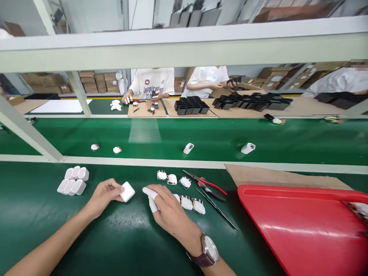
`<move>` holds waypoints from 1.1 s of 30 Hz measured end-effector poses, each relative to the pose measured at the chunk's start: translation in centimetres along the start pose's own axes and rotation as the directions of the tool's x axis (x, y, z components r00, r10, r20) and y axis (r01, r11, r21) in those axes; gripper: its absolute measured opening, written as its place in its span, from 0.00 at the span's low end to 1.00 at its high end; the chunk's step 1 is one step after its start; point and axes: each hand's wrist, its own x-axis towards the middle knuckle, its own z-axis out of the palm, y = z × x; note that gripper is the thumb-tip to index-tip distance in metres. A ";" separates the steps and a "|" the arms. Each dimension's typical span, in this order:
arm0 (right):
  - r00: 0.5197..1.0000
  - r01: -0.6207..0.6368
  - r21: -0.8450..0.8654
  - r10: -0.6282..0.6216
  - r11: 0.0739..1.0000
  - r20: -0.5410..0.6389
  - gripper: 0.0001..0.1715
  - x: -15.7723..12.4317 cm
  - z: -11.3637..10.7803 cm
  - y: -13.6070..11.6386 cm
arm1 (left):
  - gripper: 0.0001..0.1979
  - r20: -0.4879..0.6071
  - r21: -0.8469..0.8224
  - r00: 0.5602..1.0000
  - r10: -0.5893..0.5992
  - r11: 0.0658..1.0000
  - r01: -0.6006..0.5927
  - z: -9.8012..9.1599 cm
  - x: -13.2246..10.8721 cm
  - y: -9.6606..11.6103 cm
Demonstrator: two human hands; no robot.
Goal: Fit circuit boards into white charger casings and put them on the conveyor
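My left hand (103, 196) pinches a small white plastic housing (127, 192) between thumb and fingers, just above the green work surface. My right hand (171, 214), with white finger cots on two fingers and a wristwatch, reaches toward it with those fingers stretched out and apart from the housing. Nothing shows in that hand, though its underside is hidden. Partly behind it lie several small circuit boards with white padding (186, 203). Left of my left hand stand several open white housings (71, 181) in two rows.
Red-handled pliers (205, 184) and metal tweezers (217, 209) lie right of the boards. A red tray (290, 222) fills the right side beside cardboard (287, 178). Beyond a pale rail, a green belt (161, 153) carries housings and boards. Co-workers sit opposite, near black trays (191, 105).
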 end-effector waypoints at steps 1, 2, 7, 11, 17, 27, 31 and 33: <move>1.000 0.008 -0.017 -0.008 1.000 0.023 0.31 -0.1 -0.1 -0.1 | 0.17 -0.034 -0.042 0.999 -0.041 0.998 0.039 -0.3 1.4 0.2; 0.998 0.018 -0.030 -0.017 0.999 0.054 0.29 -0.1 -0.1 -0.2 | 0.18 -0.057 -0.041 0.997 -0.044 0.998 0.042 -0.5 3.0 0.4; 0.968 0.031 -0.046 -0.018 0.998 0.249 0.23 -0.1 0.5 -1.3 | 0.15 -0.119 0.184 0.977 0.177 0.971 -0.153 1.5 13.3 1.4; 0.945 -0.024 -0.049 0.039 0.999 0.326 0.19 0.2 -0.1 -0.8 | 0.10 -0.095 0.367 0.944 0.315 0.893 -0.261 4.4 19.1 1.9; 0.936 -0.041 -0.204 0.108 0.978 0.334 0.19 4.9 -1.9 3.0 | 0.13 -0.050 0.506 0.893 0.448 0.782 -0.364 0.4 14.1 2.9; 0.835 -0.203 -0.410 0.375 0.889 0.402 0.22 18.5 8.0 6.6 | 0.12 0.008 0.934 0.874 0.486 0.308 -0.180 -14.5 -5.3 -1.2; 0.860 -0.125 -0.347 0.276 0.929 0.429 0.19 19.1 9.3 6.1 | 0.08 0.007 0.943 0.870 0.493 0.285 -0.169 -13.5 -7.4 -3.4; 0.863 -0.046 -0.279 0.179 0.959 0.472 0.15 17.6 9.4 4.9 | 0.06 -0.003 0.936 0.850 0.526 0.301 -0.184 -13.0 -7.3 -3.9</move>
